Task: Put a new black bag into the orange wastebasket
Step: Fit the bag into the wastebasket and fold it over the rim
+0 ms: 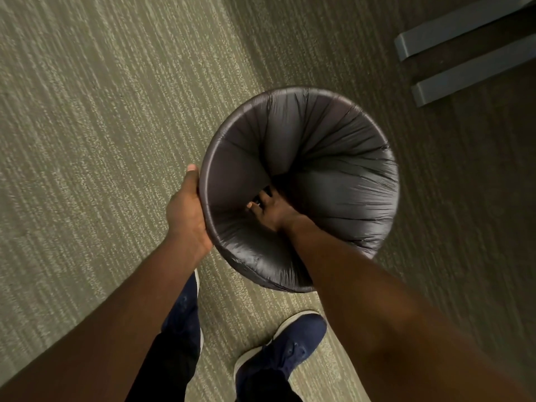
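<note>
Wastebasket (203, 181) on carpet (87, 111), near shoes (278, 352). Black bag (333, 169) lines inside, folded over rim. Left hand (187, 210) grips rim; right hand (272, 210) inside, fingers spread against bag. No writing readable.

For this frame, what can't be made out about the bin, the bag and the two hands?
- Wastebasket colour, head view: the black bag is folded over the whole rim and outside, so no orange shows.
- Bin bottom: hidden by bulging bag folds and the right hand.
- Right hand's fingertips: buried in dark folds; grip unclear.
- Left hand: its fingers curl out of sight at the rim.
- Grey furniture feet: cut off by the top-right edge.
</note>
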Motion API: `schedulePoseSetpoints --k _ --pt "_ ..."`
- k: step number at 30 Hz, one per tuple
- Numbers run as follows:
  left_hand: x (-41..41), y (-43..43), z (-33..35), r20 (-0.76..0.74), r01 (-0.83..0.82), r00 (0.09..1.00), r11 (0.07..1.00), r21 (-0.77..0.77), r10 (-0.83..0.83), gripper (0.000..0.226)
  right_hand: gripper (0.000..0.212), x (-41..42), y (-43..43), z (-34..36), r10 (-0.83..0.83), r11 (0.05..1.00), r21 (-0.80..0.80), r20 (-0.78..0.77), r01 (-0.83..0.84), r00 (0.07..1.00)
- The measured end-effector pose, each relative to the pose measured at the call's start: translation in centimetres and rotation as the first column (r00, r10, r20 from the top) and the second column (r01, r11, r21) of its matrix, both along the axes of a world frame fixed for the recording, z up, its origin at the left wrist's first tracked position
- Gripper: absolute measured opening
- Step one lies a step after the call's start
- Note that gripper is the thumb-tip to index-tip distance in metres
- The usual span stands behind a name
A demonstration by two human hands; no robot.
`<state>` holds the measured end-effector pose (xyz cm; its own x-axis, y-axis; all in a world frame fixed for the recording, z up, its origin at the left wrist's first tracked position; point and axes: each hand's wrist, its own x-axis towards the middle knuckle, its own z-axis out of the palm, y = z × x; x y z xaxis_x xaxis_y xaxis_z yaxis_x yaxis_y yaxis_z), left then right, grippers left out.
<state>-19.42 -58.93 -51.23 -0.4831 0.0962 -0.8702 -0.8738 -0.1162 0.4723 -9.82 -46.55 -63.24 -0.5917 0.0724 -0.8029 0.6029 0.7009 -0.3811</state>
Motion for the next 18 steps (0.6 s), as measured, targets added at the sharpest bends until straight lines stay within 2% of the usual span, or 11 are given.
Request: schedulePoseSetpoints --k 3,6,8,9,11,13,14,15,16,17,18 --pt "0.2 0.3 0.3 -0.006 -0.001 1.0 1.0 0.013 0.001 0.039 0.058 0.1 0.2 0.5 0.012 1.0 -0.006 0.023 -0.012 1.0" --pt "0.5 0.4 0.0 -0.013 0.02 1.0 0.999 0.04 -0.02 0.047 0.063 -0.6 0.4 1.2 -0.192 0.978 -0.082 0.024 0.193 0.981" --pt "0.5 0.3 0.1 -0.039 0.03 0.999 0.999 0.012 -0.03 0.049 0.055 -1.8 1.2 2.7 -0.253 0.962 -0.095 0.032 0.255 0.967" --pt "0.4 0.2 0.0 -0.055 0.038 0.998 0.999 -0.018 -0.039 0.047 0.051 -2.3 1.9 4.4 -0.231 0.97 -0.068 0.047 0.234 0.972" --pt "0.3 -0.2 -0.1 -0.091 0.055 0.994 0.995 -0.08 -0.062 0.042 0.048 -2.5 3.3 8.0 -0.207 0.978 0.02 -0.034 0.208 0.978" --pt "0.1 -0.9 0.0 -0.125 0.059 0.989 0.989 -0.139 -0.077 0.054 0.045 -1.3 4.4 11.7 -0.248 0.948 0.145 -0.227 0.285 0.942" --pt "0.2 -1.2 0.3 -0.125 0.067 0.988 0.984 -0.165 -0.089 0.06 0.043 -0.2 4.7 13.2 -0.249 0.904 0.237 -0.386 0.357 0.888" --pt "0.3 -1.3 0.6 -0.133 0.062 0.987 0.981 -0.185 -0.087 0.061 0.041 1.0 4.8 14.3 -0.205 0.856 0.308 -0.535 0.415 0.82" --pt "0.4 -1.3 0.9 -0.133 0.066 0.987 0.978 -0.2 -0.094 0.058 0.04 2.2 4.8 14.7 -0.146 0.843 0.351 -0.582 0.409 0.8" --pt "0.7 -1.1 1.3 -0.134 0.077 0.985 0.976 -0.205 -0.106 0.054 0.042 3.2 5.1 14.6 -0.084 0.862 0.388 -0.527 0.327 0.846" --pt "1.0 -0.8 1.8 -0.129 0.084 0.985 0.975 -0.208 -0.112 0.053 0.045 4.1 5.2 14.3 -0.022 0.891 0.408 -0.399 0.199 0.917"
